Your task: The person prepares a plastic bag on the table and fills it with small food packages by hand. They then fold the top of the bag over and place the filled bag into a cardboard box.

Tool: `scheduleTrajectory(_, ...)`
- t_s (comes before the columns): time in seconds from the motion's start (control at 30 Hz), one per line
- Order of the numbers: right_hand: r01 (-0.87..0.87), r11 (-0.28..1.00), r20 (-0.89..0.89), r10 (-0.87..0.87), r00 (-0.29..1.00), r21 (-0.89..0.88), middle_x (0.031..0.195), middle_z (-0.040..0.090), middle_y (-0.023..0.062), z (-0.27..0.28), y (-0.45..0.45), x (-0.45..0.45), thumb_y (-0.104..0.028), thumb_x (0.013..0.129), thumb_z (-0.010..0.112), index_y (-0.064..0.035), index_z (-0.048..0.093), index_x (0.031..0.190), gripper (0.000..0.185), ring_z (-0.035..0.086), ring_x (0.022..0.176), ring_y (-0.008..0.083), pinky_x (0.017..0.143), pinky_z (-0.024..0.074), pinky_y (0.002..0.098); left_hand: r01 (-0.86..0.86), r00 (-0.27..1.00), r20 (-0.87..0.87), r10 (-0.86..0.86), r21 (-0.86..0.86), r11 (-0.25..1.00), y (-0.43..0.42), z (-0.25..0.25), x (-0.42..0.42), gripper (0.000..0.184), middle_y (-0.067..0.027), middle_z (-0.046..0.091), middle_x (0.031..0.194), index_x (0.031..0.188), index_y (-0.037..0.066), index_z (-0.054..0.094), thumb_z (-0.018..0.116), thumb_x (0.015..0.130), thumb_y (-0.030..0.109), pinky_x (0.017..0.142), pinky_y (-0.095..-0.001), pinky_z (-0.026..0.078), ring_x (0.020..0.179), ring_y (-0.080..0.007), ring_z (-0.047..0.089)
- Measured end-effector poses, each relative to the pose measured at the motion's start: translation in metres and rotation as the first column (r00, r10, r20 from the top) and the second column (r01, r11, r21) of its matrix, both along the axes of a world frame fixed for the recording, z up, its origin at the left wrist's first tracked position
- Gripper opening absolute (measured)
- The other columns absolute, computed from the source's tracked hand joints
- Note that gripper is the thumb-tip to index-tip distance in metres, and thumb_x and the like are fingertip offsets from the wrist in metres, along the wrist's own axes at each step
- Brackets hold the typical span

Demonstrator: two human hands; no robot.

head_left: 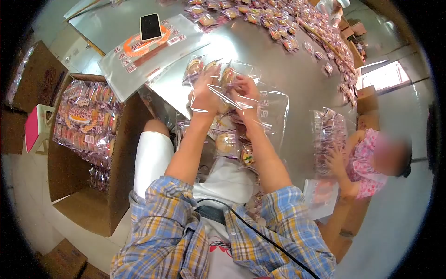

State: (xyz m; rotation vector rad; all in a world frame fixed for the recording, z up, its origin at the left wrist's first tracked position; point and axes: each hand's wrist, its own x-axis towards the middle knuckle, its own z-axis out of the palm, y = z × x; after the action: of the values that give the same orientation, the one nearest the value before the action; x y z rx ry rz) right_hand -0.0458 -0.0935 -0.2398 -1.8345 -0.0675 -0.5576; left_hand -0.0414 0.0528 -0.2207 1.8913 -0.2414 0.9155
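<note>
Both of my hands are inside a large clear plastic bag point(274, 109) with printed marks, over the metal table's near edge. My left hand point(206, 95) has its fingers closed around small wrapped pastries at the bag's far end. To its right, my right hand point(245, 95) has bent fingers against a wrapped pastry point(228, 76). One more wrapped pastry point(193, 69) lies just beyond my left hand. Nearer my body, between my forearms, several wrapped pastries show, among them a round pale one point(226, 143). Glare on the film hides part of my fingers.
A cardboard box point(118, 162) holding filled bags point(86, 116) stands at the left. Flat printed bags point(153, 51) lie beyond my hands, a phone point(150, 27) on them. Loose packets point(274, 23) cover the table's far side. A co-worker point(362, 158) at the right touches a filled bag point(329, 135).
</note>
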Motion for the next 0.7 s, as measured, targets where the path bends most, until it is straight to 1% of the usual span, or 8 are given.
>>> scheduleTrajectory(0.1,-0.207,0.977,-0.059,0.209,0.976,0.039,0.129,0.066,0.0156,0.010,0.009,0.000,0.002,0.083,0.075,-0.0037,0.060,0.126,0.046,0.072,0.111,0.0274,0.095,0.0567,0.0365,0.013,0.986,-0.165,-0.031,-0.106,0.994,0.000,0.006,-0.005,0.035,-0.0192,0.072,0.118,0.125,0.008,0.066,0.071,0.093,0.021,0.083,-0.0470,0.057,0.102,-0.0421,0.070)
scheduleTrajectory(0.23,-0.017,0.996,-0.150,0.004,0.989,-0.084,0.117,0.074,0.0197,0.013,0.017,0.005,-0.009,0.088,0.076,-0.0005,0.057,0.130,0.047,0.075,0.101,0.0300,0.087,0.0574,0.0397,0.013,0.953,-0.293,-0.075,-0.208,0.978,-0.001,0.006,-0.005,0.029,-0.0197,0.074,0.109,0.126,0.011,0.067,0.065,0.100,0.022,0.082,-0.0469,0.057,0.098,-0.0405,0.071)
scheduleTrajectory(0.27,0.033,0.990,-0.165,-0.056,0.985,-0.138,0.104,0.076,0.0224,0.013,0.021,0.008,-0.019,0.090,0.076,-0.0014,0.061,0.127,0.043,0.076,0.095,0.0334,0.082,0.0575,0.0413,-0.007,0.986,-0.168,-0.023,-0.179,0.984,-0.001,-0.006,0.003,0.027,-0.0196,0.074,0.108,0.124,0.008,0.068,0.064,0.099,0.017,0.082,-0.0467,0.057,0.096,-0.0398,0.072)
scheduleTrajectory(0.37,0.095,0.967,-0.108,-0.123,0.987,-0.234,0.096,0.075,0.0238,0.027,0.038,0.008,-0.027,0.091,0.075,-0.0021,0.066,0.120,0.040,0.075,0.089,0.0389,0.078,0.0571,0.0438,0.026,0.912,-0.390,-0.125,-0.250,0.968,0.002,0.003,-0.004,0.031,-0.0182,0.071,0.126,0.132,0.006,0.067,0.059,0.103,0.016,0.099,-0.0396,0.053,0.116,-0.0335,0.069)
scheduleTrajectory(0.5,0.029,0.979,-0.083,-0.047,0.995,-0.203,0.109,0.071,0.0289,0.006,0.047,0.008,-0.032,0.094,0.072,-0.0059,0.044,0.144,0.064,0.070,0.097,0.0464,0.083,0.0546,0.0492,-0.038,0.998,-0.049,0.030,-0.172,0.984,0.002,-0.007,0.006,0.031,-0.0192,0.070,0.130,0.129,0.000,0.067,0.061,0.101,0.013,0.102,-0.0385,0.051,0.121,-0.0333,0.067)
scheduleTrajectory(0.57,-0.056,0.961,-0.170,0.009,0.985,-0.271,0.126,0.062,0.0315,0.001,0.037,0.006,-0.028,0.096,0.070,-0.0021,0.033,0.148,0.069,0.064,0.112,0.0476,0.095,0.0505,0.0512,-0.017,0.998,0.052,0.029,-0.208,0.978,0.006,0.000,0.001,0.024,-0.0194,0.072,0.125,0.115,0.002,0.072,0.058,0.103,0.018,0.103,-0.0400,0.050,0.121,-0.0326,0.066)
scheduleTrajectory(0.63,0.020,0.889,-0.175,-0.111,0.978,-0.457,0.138,0.055,0.0328,0.021,0.039,-0.008,-0.020,0.095,0.072,0.0041,0.032,0.145,0.068,0.061,0.123,0.0430,0.102,0.0482,0.0482,0.001,0.998,-0.061,-0.024,-0.356,0.935,0.003,-0.003,0.005,0.025,-0.0177,0.074,0.118,0.109,0.003,0.073,0.058,0.103,0.022,0.102,-0.0411,0.050,0.115,-0.0314,0.067)
scheduleTrajectory(0.7,0.025,0.881,-0.103,-0.083,0.991,-0.472,0.141,0.050,0.0340,0.039,0.039,-0.022,-0.018,0.093,0.071,0.0026,0.036,0.145,0.067,0.054,0.128,0.0477,0.106,0.0444,0.0504,-0.049,0.998,-0.041,0.039,-0.264,0.963,0.005,-0.005,0.005,0.025,-0.0169,0.075,0.113,0.107,0.004,0.074,0.058,0.103,0.022,0.099,-0.0412,0.050,0.109,-0.0302,0.068)
